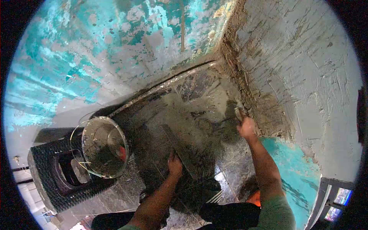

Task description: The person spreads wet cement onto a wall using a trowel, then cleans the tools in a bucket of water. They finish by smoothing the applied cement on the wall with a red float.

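The left hand [175, 165] is low in the middle, fingers bent in to hold a long flat board [178, 150] over a muddy patch [199, 115]. A bucket [102, 133] is to the left. Farther out, the right hand [248, 128] wraps its fingers round a small tool [238, 114], near the gray wall [310, 76]. A patchy blue wall [126, 34] is behind.

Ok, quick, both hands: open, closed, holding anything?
Left hand: closed, holding a long flat board.
Right hand: closed, holding a small tool, perhaps a trowel.
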